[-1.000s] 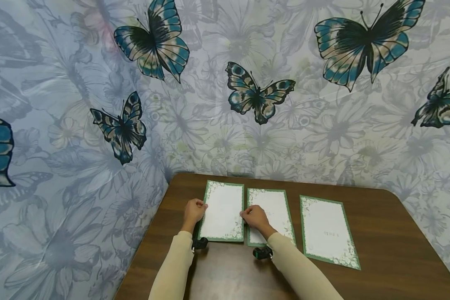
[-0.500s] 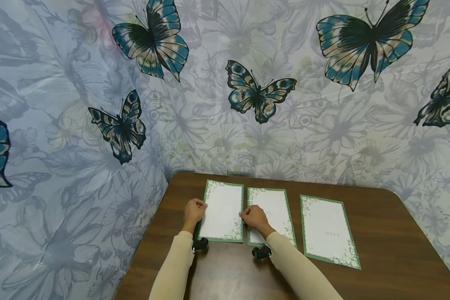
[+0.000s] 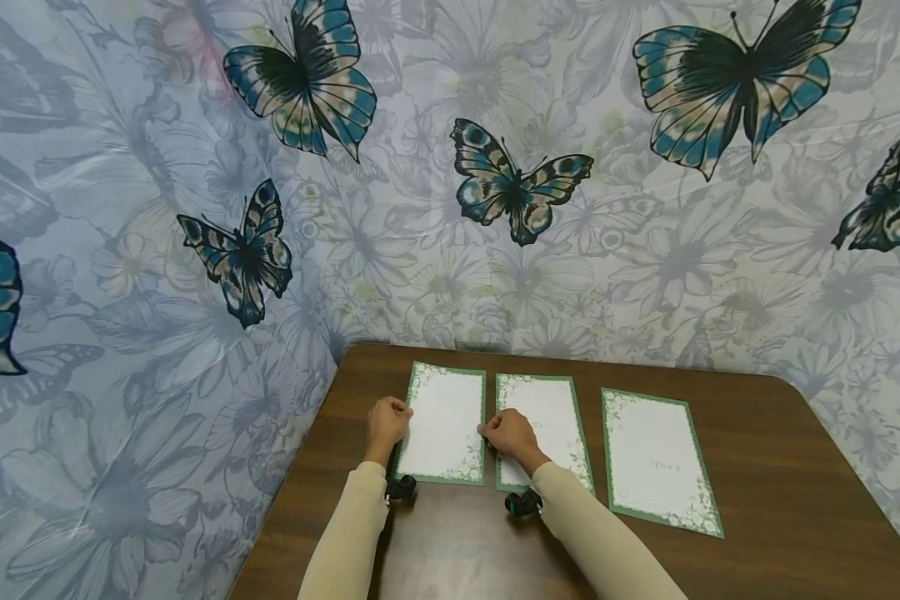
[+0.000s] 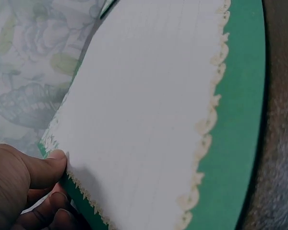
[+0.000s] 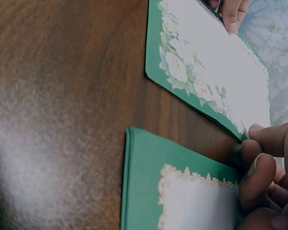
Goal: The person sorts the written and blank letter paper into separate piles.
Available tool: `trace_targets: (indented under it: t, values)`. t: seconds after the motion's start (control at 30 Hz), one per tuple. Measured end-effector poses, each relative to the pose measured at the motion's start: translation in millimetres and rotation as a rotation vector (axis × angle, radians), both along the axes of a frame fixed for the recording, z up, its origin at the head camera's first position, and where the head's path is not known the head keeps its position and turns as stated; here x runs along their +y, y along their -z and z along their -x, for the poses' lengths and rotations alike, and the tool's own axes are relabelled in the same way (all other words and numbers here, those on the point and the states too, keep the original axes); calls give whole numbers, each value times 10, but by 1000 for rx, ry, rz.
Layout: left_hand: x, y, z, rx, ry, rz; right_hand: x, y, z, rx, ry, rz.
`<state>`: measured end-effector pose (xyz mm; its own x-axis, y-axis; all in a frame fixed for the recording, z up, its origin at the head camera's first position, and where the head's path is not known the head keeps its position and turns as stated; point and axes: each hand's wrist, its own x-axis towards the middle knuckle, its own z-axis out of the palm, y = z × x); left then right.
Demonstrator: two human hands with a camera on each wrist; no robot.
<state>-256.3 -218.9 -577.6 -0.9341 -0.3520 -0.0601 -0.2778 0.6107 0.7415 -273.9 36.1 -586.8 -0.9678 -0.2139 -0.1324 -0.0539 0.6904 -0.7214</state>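
A white card with a green, flower-decorated border (image 3: 444, 425) is held between both hands at the left of the table. My left hand (image 3: 387, 427) pinches its left edge, thumb on top and fingers curled beneath, as the left wrist view shows. Opposite it, my right hand (image 3: 512, 433) pinches the right edge between thumb and forefinger. That hand partly covers a second, similar card (image 3: 555, 408) lying just to the right. In the right wrist view, the second card (image 5: 149, 153) looks like a small stack or folded sheet at its edge.
A third green-bordered card (image 3: 656, 450) with faint print lies farther right on the brown wooden table (image 3: 780, 467). Behind the table's back edge hangs a wall covering (image 3: 420, 250) with flowers and butterflies. Each wrist bears a small black camera (image 3: 523, 503).
The held card has tilted or shifted very slightly, its top edge a little lower. Both hands stay in nearly the same place on its edges, and the other cards lie unmoved.
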Motion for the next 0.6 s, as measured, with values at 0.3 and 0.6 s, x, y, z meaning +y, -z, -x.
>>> trace_targets:
  t: [0.3, 0.6]
  values:
    - [16, 15, 21, 1, -19, -15, 12, 24, 14, -3, 44, -30]
    - [205, -39, 55, 72, 15, 98, 109, 2, -43, 37, 22, 69]
